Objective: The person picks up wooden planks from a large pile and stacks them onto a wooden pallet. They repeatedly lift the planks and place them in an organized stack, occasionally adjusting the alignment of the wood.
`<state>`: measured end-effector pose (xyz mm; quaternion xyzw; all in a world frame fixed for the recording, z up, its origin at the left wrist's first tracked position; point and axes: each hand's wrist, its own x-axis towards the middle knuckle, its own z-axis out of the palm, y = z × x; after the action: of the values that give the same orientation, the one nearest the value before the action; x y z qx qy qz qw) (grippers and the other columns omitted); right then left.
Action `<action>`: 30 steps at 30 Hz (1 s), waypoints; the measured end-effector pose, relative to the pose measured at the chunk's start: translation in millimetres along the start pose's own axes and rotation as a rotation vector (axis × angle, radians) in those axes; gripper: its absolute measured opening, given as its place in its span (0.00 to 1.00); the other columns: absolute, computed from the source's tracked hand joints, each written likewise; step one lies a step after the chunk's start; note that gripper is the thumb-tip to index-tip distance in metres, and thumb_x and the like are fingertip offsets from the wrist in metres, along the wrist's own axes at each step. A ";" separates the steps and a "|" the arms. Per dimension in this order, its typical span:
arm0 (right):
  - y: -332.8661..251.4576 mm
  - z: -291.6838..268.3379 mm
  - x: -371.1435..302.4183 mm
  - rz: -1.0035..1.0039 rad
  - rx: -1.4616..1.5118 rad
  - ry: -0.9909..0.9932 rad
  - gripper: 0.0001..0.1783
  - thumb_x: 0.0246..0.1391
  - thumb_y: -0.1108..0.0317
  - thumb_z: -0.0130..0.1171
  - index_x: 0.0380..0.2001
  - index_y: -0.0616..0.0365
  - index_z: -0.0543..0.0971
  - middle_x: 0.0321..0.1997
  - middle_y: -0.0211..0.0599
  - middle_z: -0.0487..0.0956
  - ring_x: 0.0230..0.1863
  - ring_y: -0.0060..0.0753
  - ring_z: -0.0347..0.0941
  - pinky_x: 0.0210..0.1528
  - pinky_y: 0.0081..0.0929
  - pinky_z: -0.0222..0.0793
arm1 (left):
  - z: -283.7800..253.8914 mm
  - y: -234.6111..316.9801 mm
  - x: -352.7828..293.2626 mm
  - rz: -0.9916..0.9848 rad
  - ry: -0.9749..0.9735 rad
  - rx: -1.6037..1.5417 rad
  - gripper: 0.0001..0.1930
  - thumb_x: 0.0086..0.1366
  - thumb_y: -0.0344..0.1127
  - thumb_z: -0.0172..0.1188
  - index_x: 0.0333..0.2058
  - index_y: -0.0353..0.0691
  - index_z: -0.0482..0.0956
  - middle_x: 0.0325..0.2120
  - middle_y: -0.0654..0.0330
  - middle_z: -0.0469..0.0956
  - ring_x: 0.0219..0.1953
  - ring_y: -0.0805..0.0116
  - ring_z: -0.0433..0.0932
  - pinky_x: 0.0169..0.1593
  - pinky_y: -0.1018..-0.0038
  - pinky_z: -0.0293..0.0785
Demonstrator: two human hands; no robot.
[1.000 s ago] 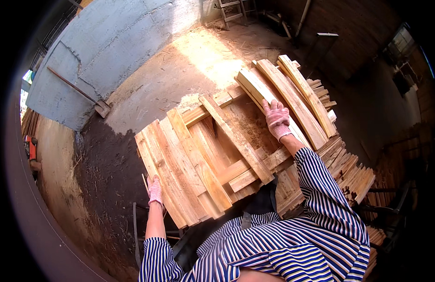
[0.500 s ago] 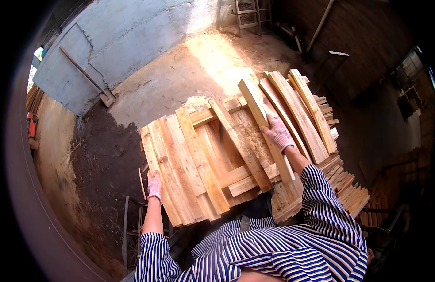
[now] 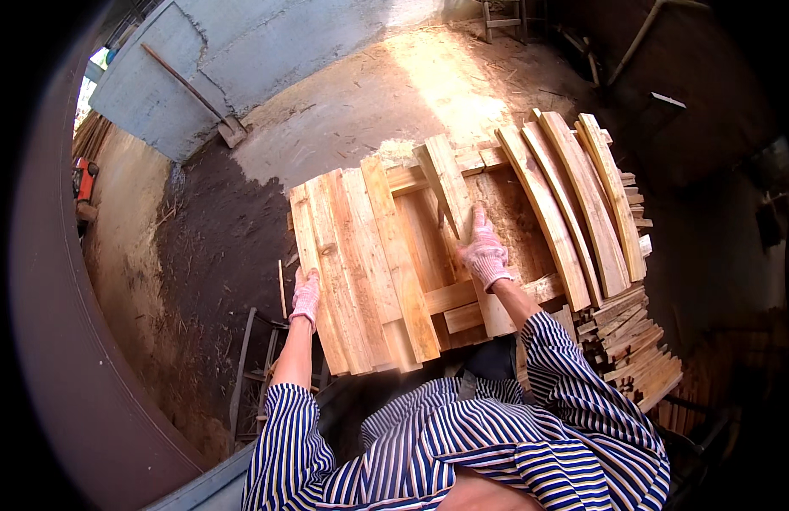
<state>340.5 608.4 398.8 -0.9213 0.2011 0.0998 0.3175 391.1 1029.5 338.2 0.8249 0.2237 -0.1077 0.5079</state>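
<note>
Pale wooden boards lie side by side across two crosswise wooden rails (image 3: 452,297) in front of me. My left hand (image 3: 306,295), in a pinkish knit glove, grips the outer edge of the leftmost board (image 3: 311,247); some of its fingers are hidden. My right hand (image 3: 486,253), gloved alike, is closed on a loose board (image 3: 446,175) near the middle, its index finger stretched along the wood. Between this board and the left-hand row, a light brown board (image 3: 399,264) lies slightly askew. Sawdust-coloured bits show in the gap beside my right hand.
Several curved boards (image 3: 543,217) rest on the right part of the rails. Below them stands a stack of cut wood (image 3: 637,341). A shovel (image 3: 231,130) leans on the bluish wall (image 3: 266,51). Dark loose material (image 3: 232,221) covers the floor at left.
My right hand has moved left with the board, which now lies over the gap beside the left row. The whole scene has shifted right and slightly up in view.
</note>
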 end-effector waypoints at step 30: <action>13.2 108.5 -6.0 0.243 1.005 -0.268 0.32 0.70 0.58 0.56 0.70 0.61 0.63 0.58 0.33 0.77 0.58 0.23 0.71 0.59 0.19 0.67 | 2.5 39.0 60.9 -0.207 -0.729 -0.490 0.25 0.76 0.51 0.52 0.66 0.47 0.72 0.63 0.62 0.73 0.64 0.68 0.71 0.67 0.68 0.66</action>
<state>323.2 668.6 309.0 -0.6049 0.2872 0.1441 0.7286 463.3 1028.1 343.2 0.5619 0.1303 -0.3852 0.7204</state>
